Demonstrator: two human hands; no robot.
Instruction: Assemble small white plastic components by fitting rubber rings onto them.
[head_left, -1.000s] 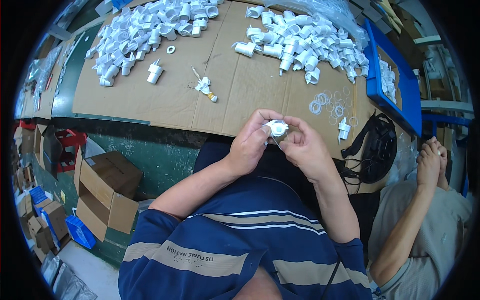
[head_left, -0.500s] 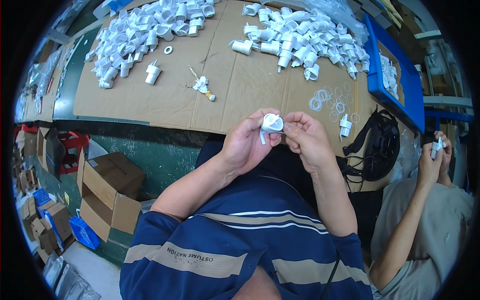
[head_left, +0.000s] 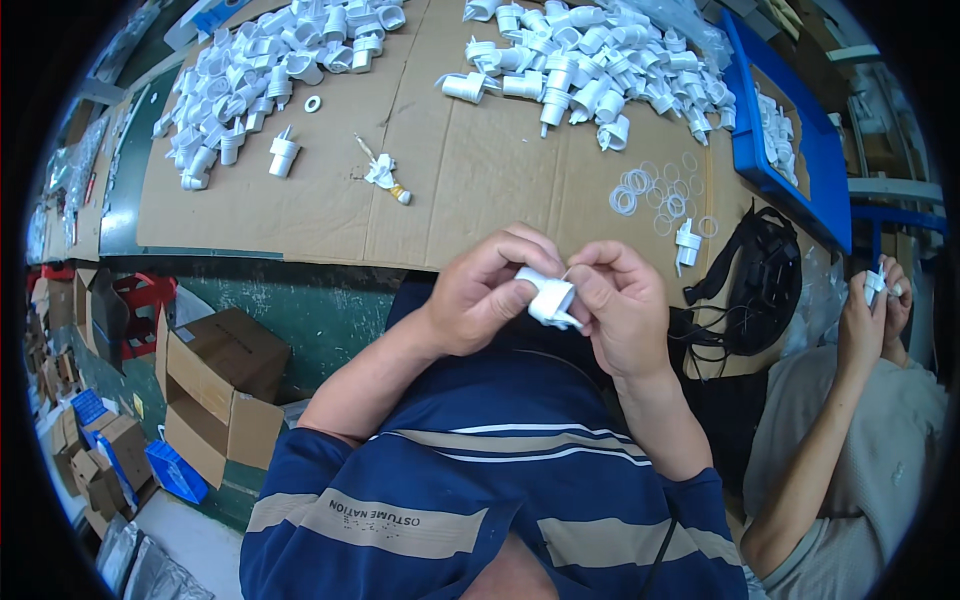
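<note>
My left hand (head_left: pixel 470 300) is closed around a white plastic cylindrical fitting (head_left: pixel 550 299), tilted with its wide end toward the right. Against that wide end, my right hand (head_left: pixel 628 310) pinches thumb and forefinger together. A thin pale edge shows at those fingertips, but I cannot make out what it is. Beyond the hands, several thin clear rings (head_left: pixel 624 200) lie loose on the cardboard (head_left: pixel 470 205). One upright white fitting (head_left: pixel 687 245) stands close to them. A small brush-like tool wrapped in white (head_left: pixel 381 172) lies farther left.
Heaps of white fittings (head_left: pixel 245 85) cover the far left and far right (head_left: pixel 590 70). A blue tray (head_left: pixel 745 140) holds more. Black straps with cables (head_left: pixel 765 285) lie at the right, beside a co-worker's hands (head_left: pixel 865 310). An open carton (head_left: pixel 215 385) sits below the table's left side.
The fitting has been turned in my left hand, from its open end facing up to lying tilted sideways. My right fingertips have shifted along its rim. The table view has slid slightly left.
</note>
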